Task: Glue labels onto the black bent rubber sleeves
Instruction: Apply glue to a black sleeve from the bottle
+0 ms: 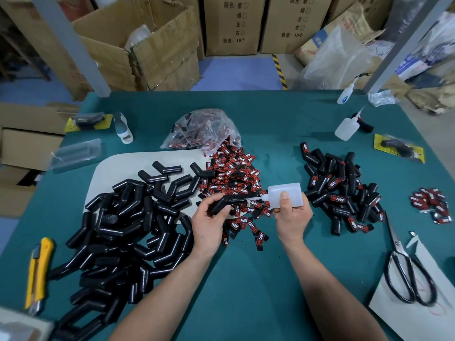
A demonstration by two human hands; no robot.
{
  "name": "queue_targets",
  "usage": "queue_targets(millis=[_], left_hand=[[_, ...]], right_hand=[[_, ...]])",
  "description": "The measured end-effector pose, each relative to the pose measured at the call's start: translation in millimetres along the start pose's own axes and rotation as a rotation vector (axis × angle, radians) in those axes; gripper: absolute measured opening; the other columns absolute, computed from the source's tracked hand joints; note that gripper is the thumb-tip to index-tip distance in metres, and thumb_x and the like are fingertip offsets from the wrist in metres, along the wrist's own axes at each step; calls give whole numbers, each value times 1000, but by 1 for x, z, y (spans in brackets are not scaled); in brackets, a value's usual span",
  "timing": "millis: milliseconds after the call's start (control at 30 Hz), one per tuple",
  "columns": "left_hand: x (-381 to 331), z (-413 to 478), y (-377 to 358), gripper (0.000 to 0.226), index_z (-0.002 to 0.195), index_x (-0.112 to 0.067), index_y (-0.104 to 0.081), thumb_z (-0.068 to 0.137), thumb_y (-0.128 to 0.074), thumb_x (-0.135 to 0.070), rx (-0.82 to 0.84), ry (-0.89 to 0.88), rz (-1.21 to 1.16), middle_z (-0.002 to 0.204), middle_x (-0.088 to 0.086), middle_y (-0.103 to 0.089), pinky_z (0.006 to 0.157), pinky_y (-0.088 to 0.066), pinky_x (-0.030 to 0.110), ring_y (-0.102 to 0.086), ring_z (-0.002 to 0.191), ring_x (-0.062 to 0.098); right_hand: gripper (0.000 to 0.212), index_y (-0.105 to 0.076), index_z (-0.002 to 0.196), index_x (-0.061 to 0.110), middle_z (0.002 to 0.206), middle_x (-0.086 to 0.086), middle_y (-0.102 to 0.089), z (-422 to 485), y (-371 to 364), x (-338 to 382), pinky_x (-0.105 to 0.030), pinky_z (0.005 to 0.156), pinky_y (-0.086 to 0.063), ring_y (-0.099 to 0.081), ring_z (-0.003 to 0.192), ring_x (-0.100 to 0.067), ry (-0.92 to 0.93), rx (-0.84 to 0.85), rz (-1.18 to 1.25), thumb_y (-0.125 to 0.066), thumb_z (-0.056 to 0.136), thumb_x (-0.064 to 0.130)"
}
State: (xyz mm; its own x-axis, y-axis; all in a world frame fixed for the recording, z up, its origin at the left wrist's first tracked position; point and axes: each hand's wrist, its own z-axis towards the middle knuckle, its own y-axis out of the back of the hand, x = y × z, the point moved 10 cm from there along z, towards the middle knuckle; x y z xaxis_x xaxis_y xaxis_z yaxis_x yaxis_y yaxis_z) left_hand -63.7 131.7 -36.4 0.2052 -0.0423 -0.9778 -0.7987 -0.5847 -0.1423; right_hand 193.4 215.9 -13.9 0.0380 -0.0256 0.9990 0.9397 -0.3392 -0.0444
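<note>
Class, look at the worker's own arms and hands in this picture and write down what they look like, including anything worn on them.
The left hand and right hand are bare: no gloves or rings show. The left forearm and right forearm are bare too, with no sleeve, watch, band or marking visible down to the picture's edge.

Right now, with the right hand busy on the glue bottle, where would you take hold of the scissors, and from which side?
Take the scissors by their black handle loops, from the near side. They lie flat, loops on the paper sheet toward the person, blades pointing away, so a grip there likely keeps fingers off the points.
</note>
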Motion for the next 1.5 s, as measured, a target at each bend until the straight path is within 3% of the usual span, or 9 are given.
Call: queue_targets(millis=[100,300,467,567,700,833,1133,1300,1500], left_hand=[[1,1,0,38,107,-28,-73,86,-78,3,4,-6,5,114,-9,-76,89,-54,16,-72,108,10],[1,1,1,41,103,-32,-74,85,-79,4,-7,-29,16,112,-13,-76,93,-53,17,-70,109,7],[0,2,1,47,99,-42,-76,85,-79,3,-10,-40,15,111,-13,-76,89,-54,15,-71,106,6],[0,2,1,46,99,-40,-76,85,-79,4,-8,-44,13,112,-12,-76,88,-52,13,-71,107,6],[0,2,1,41,103,-33,-74,85,-79,4,-7,-40,17,112,-12,-76,91,-53,15,-70,109,6],[0,1,2,42,103,-34,-75,86,-78,4,-7,-32,-2,111,-12,-76,85,-53,12,-72,104,4],[-1,1,2,48,101,-43,-75,87,-77,3,-13,-42,-4,111,-12,-76,84,-53,12,-72,103,5],[1,3,3,44,103,-40,-76,86,-79,1,-25,-46,17,109,-8,-77,85,-53,13,-73,102,9],[-3,1,5,44,103,-44,-75,85,-81,-5,-42,-52,50,109,-17,-76,84,-50,8,-70,102,-1]], right_hand=[[20,-66,77,29,72,-12,-59,0,0,0,-49,55,-50,-59,65,-29,-2,3,0,-69,77,49],[27,-60,78,21,66,-3,-59,0,-1,-1,-34,52,-46,-56,57,-24,6,1,16,-68,77,47],[28,-59,77,20,67,-7,-57,2,0,-1,-40,55,-46,-55,61,-25,9,1,22,-68,76,47],[27,-59,76,21,63,2,-58,2,0,-1,-38,54,-45,-54,59,-23,8,2,35,-68,76,46],[27,-60,77,21,65,0,-58,1,-1,-1,-38,55,-47,-56,60,-24,15,12,29,-68,77,47],[24,-62,76,24,64,7,-60,3,2,0,-35,53,-47,-56,56,-23,19,-1,21,-68,77,47],[19,-65,75,29,69,-5,-58,4,3,0,-43,55,-49,-57,63,-25,27,-5,-20,-68,77,48],[13,-67,76,34,63,10,-59,4,2,2,-38,55,-48,-54,61,-20,21,-14,18,-68,76,47],[13,-68,77,35,64,9,-59,3,3,4,-39,56,-48,-55,63,-22,27,-18,9,-69,75,48]])
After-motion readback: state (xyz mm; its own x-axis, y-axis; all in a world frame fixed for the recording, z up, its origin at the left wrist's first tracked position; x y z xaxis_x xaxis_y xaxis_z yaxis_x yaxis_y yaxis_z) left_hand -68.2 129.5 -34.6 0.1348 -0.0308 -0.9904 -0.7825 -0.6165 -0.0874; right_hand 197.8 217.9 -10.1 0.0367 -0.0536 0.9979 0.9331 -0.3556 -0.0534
